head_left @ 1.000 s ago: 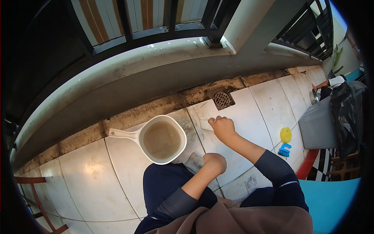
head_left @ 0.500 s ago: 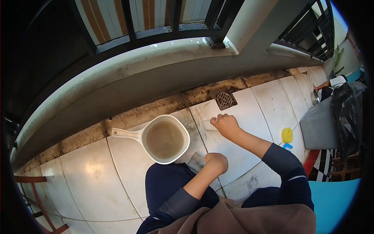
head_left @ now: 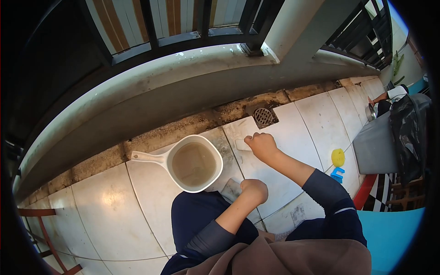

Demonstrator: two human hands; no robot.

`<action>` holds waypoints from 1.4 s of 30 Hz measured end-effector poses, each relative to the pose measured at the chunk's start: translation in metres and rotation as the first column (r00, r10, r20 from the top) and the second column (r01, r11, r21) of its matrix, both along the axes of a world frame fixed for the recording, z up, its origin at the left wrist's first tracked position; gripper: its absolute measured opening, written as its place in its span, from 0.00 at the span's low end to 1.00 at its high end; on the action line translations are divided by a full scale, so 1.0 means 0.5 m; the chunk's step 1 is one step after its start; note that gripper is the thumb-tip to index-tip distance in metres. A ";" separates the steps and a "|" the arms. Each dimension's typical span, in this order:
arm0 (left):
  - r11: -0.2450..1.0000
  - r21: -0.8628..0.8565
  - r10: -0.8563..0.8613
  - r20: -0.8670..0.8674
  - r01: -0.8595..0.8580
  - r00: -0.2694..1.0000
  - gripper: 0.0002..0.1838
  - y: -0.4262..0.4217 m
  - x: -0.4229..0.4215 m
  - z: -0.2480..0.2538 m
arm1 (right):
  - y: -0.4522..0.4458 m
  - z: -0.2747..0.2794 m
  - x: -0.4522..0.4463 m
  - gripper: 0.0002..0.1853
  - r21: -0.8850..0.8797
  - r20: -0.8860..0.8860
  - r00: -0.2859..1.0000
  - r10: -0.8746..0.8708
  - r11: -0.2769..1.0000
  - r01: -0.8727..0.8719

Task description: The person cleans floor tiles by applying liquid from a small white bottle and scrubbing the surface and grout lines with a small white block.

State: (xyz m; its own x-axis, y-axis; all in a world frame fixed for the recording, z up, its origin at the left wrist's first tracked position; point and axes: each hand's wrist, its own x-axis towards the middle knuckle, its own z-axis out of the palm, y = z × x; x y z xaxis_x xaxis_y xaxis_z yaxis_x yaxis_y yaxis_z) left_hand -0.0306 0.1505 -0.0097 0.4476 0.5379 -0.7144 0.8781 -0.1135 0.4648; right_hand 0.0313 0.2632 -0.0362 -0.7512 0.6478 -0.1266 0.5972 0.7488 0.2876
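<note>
My right hand is closed on a pale flat rectangular piece, which lies against a white floor tile just below the round drain grate. My left hand is curled into a fist in front of my left knee; its fingers face away, so anything inside is hidden. To its left stands a white dipper with cloudy brownish water, its handle pointing left. A smudged grey patch shows on the floor beside the left fist.
A yellow scrubber and a blue plastic object lie to the right. Beyond them stands a grey bin with a black bag. Another person's arm reaches past it. A low wall runs along the floor's far side.
My right hand has slid slightly left with the pale piece. My right forearm shifted too, showing more of the blue object. My left hand and the dipper stay put.
</note>
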 end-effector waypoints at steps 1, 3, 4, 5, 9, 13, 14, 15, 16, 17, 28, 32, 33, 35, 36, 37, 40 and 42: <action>1.000 0.000 -0.013 0.003 0.013 1.000 0.14 0.000 0.004 -0.002 | -0.004 -0.001 -0.001 0.06 0.021 0.003 1.000 -0.020 1.000 0.020; 1.000 0.008 -0.028 0.005 0.028 1.000 0.14 0.004 0.013 -0.003 | 0.009 -0.013 -0.015 0.06 0.047 -0.038 0.997 -0.074 0.996 0.076; 1.000 0.008 -0.030 0.005 0.030 1.000 0.14 0.003 0.017 -0.004 | 0.017 -0.022 -0.024 0.06 0.056 -0.061 0.993 -0.103 0.993 0.106; 0.999 0.010 -0.032 0.002 0.032 1.000 0.14 0.003 0.018 -0.005 | 0.032 -0.031 -0.038 0.07 0.049 -0.091 0.990 -0.106 0.993 0.110; 0.999 0.027 -0.032 -0.016 0.032 0.999 0.14 0.000 0.016 -0.015 | 0.090 -0.042 -0.092 0.09 0.044 -0.133 0.988 -0.074 0.996 0.080; 1.000 0.011 -0.017 -0.023 0.018 1.000 0.14 0.002 -0.003 -0.009 | 0.079 -0.019 -0.062 0.08 0.005 -0.085 0.993 0.086 0.996 -0.086; 1.000 0.004 -0.010 -0.016 0.010 1.000 0.15 0.002 -0.005 -0.007 | 0.069 -0.010 -0.050 0.07 -0.004 -0.049 0.993 0.107 0.994 -0.108; 1.000 0.002 -0.007 -0.016 0.007 1.000 0.14 0.002 -0.004 -0.007 | 0.052 0.004 -0.037 0.05 -0.015 -0.010 0.992 0.126 0.992 -0.126; 1.000 -0.001 -0.008 -0.014 0.008 1.000 0.14 0.001 0.001 -0.008 | 0.041 0.011 -0.028 0.04 -0.027 0.031 0.989 0.142 0.990 -0.141; 1.000 0.001 -0.014 -0.014 0.014 1.000 0.14 0.001 0.008 -0.007 | 0.043 0.001 -0.024 0.03 -0.002 0.019 0.988 0.154 0.988 -0.154; 0.998 0.056 -0.019 -0.050 0.022 0.999 0.13 0.002 0.008 -0.016 | 0.061 -0.015 -0.103 0.06 0.073 -0.041 0.999 0.033 0.997 -0.030; 1.000 0.016 0.007 0.002 -0.007 1.000 0.14 -0.003 -0.001 0.001 | -0.001 -0.009 -0.056 0.06 0.051 0.026 0.996 0.088 0.995 -0.089; 1.000 0.013 0.003 0.005 -0.003 1.000 0.14 -0.003 0.001 0.002 | -0.002 -0.007 -0.053 0.06 0.049 0.011 0.996 0.083 0.995 -0.083; 1.000 0.009 -0.017 0.003 0.017 1.000 0.14 0.000 0.009 0.004 | 0.007 -0.012 -0.057 0.06 0.080 -0.021 0.999 0.040 0.996 -0.039; 1.000 0.022 -0.016 0.003 0.016 1.000 0.14 0.000 0.013 0.002 | 0.025 -0.024 -0.078 0.06 0.111 -0.041 0.999 0.006 0.994 -0.001; 0.999 0.034 -0.013 0.000 0.013 1.000 0.14 -0.002 0.015 -0.002 | 0.042 -0.027 -0.097 0.06 0.141 -0.064 0.998 -0.026 0.989 0.035; 0.999 0.046 -0.019 -0.041 0.021 0.999 0.12 0.000 0.011 -0.022 | 0.073 -0.028 -0.121 0.06 0.154 -0.054 0.999 0.002 0.988 0.007; 0.998 0.058 -0.027 -0.043 0.029 0.999 0.12 -0.001 0.011 -0.023 | 0.059 -0.027 -0.105 0.06 0.134 -0.051 0.999 -0.013 0.991 0.020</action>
